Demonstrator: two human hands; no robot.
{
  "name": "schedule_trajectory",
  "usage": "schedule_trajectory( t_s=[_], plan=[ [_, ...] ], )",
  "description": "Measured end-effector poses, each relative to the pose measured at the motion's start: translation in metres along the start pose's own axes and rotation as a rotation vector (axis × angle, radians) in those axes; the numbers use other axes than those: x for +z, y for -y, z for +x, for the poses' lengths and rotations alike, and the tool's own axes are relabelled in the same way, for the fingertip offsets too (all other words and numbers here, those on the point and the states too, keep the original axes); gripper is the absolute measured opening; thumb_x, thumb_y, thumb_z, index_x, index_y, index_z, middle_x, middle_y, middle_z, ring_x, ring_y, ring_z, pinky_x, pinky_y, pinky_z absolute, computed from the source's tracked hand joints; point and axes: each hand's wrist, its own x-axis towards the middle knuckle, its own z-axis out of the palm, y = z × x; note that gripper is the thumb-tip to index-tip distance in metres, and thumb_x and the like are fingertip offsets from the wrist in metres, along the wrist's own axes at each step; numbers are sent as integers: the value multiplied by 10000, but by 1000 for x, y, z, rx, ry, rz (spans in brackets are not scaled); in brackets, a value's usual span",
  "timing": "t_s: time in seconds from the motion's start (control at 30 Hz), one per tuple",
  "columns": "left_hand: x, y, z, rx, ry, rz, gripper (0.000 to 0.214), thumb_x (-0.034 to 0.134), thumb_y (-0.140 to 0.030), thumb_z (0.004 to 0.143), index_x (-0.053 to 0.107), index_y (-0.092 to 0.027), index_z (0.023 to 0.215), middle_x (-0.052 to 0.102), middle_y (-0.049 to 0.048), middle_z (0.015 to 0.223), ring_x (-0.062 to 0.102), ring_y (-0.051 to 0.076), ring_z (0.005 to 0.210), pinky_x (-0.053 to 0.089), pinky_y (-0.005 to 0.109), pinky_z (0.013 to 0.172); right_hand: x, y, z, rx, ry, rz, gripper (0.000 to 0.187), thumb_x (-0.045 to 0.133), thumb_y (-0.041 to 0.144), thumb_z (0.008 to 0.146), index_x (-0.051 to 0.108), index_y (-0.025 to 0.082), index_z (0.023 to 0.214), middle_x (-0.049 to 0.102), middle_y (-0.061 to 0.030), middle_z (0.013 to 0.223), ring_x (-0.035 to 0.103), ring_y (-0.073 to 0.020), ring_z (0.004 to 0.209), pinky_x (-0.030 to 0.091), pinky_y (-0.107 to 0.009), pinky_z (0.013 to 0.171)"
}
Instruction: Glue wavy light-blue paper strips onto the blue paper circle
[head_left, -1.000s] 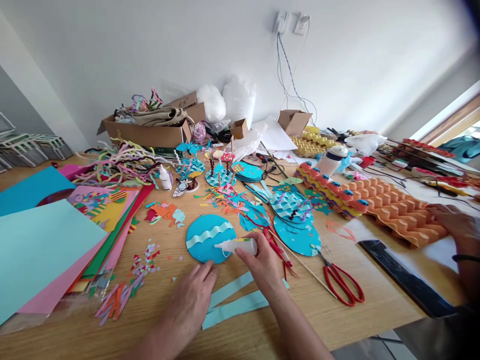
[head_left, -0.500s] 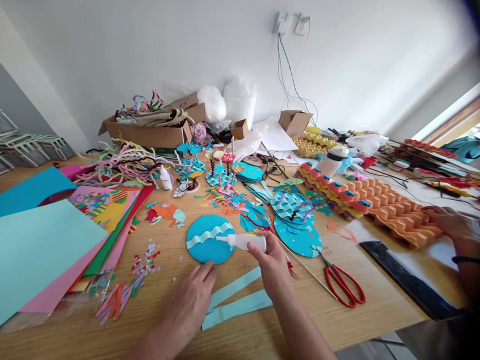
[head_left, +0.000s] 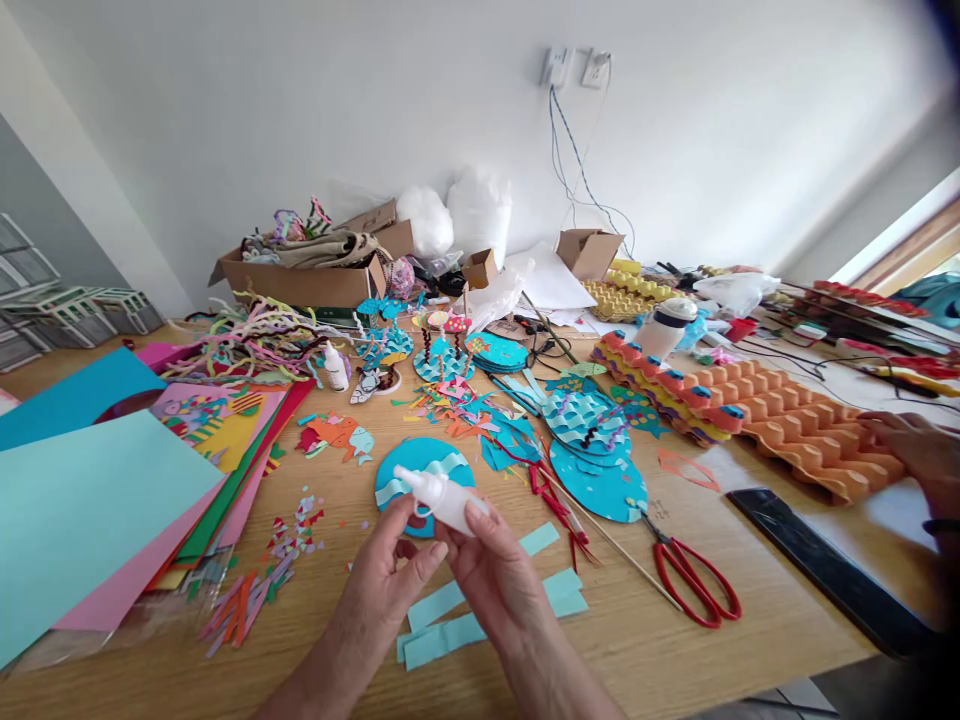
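Note:
My right hand (head_left: 491, 575) is raised above the table and grips a small white glue bottle (head_left: 439, 495), its nozzle pointing up and to the left. Just left of it, my left hand (head_left: 386, 585) is lifted with the thumb and fingers curled toward the bottle's lower end; I cannot tell whether they touch it. Behind the bottle lies a blue paper disc (head_left: 424, 462) with a pale wavy strip glued across it. Light blue paper strips (head_left: 480, 610) lie on the wood under my hands.
Red scissors (head_left: 694, 580) and a thin wooden stick lie right of my hands. Stacked coloured paper sheets (head_left: 97, 500) fill the left. Finished blue discs (head_left: 592, 440), orange egg trays (head_left: 787, 420) and a black ruler (head_left: 832, 570) sit right, where another person's hand (head_left: 919, 455) rests. Cardboard boxes stand behind.
My right hand lifted the glue bottle off the blue disc and toward me, tilting its nozzle upward. My left hand rose from the table and closed in on the bottle.

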Motion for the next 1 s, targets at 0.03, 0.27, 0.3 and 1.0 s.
schedule_trajectory(
  t_s=[0.03,0.27,0.3,1.0],
  plan=[
    [1,2,2,-7,-9,-25,499,524,-444,769,493,-192,1198,615,88,1098,613,203,880,517,292,724,3,-7,0,0,22,-11,236,749,215,650,600,210,832,684,1,910,636,-146,834,497,-274,793],
    [-22,-12,22,-91,-172,-63,509,571,-468,692,526,-149,1087,674,68,978,629,223,897,492,319,802,19,-19,3,7,4,-281,381,763,359,625,581,210,924,634,-33,1027,596,-182,929,474,-295,767],
    [-32,-17,30,-76,-196,-19,510,572,-453,691,522,-146,1095,672,67,979,628,225,893,492,320,792,18,-15,3,-28,-20,-358,393,755,375,632,583,212,945,625,-35,1049,586,-180,943,467,-282,758],
    [-76,37,168,-176,-223,700,373,597,-271,676,577,-180,1038,680,54,929,630,210,847,452,248,696,-72,68,-41,-318,-66,-1802,109,479,241,766,583,213,775,652,-36,766,596,-179,678,467,-295,622]
  ],
)
